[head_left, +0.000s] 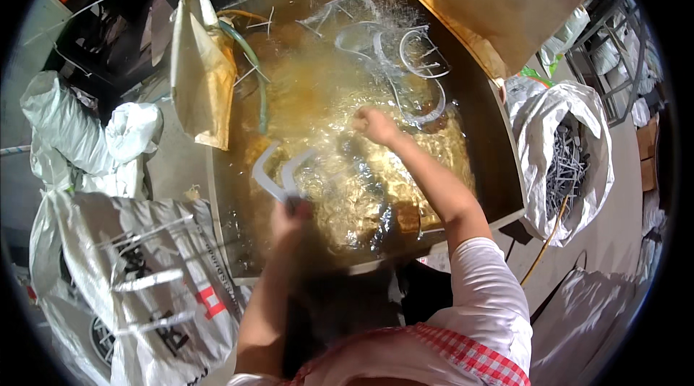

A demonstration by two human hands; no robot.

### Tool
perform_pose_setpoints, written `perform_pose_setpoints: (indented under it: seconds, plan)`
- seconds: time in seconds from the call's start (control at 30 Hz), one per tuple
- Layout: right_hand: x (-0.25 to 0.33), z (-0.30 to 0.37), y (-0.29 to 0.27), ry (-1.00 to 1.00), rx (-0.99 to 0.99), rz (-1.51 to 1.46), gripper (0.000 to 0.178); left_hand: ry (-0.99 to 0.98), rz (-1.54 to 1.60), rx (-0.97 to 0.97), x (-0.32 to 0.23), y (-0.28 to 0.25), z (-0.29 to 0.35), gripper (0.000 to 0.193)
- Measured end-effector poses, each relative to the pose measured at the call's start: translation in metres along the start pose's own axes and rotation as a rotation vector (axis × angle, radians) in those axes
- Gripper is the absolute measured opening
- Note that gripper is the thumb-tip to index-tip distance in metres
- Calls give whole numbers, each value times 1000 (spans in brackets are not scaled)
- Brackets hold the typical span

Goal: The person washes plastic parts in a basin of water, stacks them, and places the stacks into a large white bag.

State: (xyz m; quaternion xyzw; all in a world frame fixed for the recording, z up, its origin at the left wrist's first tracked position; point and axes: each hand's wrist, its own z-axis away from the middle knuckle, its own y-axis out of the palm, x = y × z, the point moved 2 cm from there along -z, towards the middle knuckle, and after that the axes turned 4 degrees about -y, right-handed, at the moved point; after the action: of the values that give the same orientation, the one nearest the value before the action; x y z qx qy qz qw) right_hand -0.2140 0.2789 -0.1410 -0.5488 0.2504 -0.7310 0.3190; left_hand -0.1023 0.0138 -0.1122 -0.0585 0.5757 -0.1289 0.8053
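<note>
My left hand [291, 214], smeared by motion, is closed around the lower end of curved pale plastic strips [269, 183] with two bent arms pointing up and away. It hangs over the near left part of a water-filled metal tank [499, 162]. Further in and to the right, my right hand [377, 126] is closed just above the rippling water. Whatever its fingers hold, if anything, cannot be made out. Beyond it, several curved translucent plastic strips [421, 120] lie in the water at the far right of the tank.
A green hose [262, 89] dips into the tank's left side. Stained boards [202, 75] flank the far corners. A white sack of grey plastic pieces [567, 162] stands right of the tank. White woven sacks [173, 270] crowd the left, one bearing pale strips.
</note>
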Motion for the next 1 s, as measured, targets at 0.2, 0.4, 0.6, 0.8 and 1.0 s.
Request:
perform_pose_setpoints:
  seconds: [0.2, 0.4, 0.6, 0.8, 1.0]
  plan:
    - [-52, -92, 24, -270, -85, 448, 42, 250, -1106, 298, 70, 17, -5, 19]
    - [-78, -182, 56, -315, -182, 472, 49, 41, -1080, 407, 90, 14, -19, 28]
    - [-79, -245, 44, -39, -243, 892, 48, -131, -974, 474, 79, 10, -42, 34]
    - [-94, -252, 28, 300, -136, 479, 43, -121, -969, 539, 79, 2, -47, 38]
    - [-153, -210, 38, 190, -49, 422, 32, -127, -806, 396, 72, 1, -43, 29]
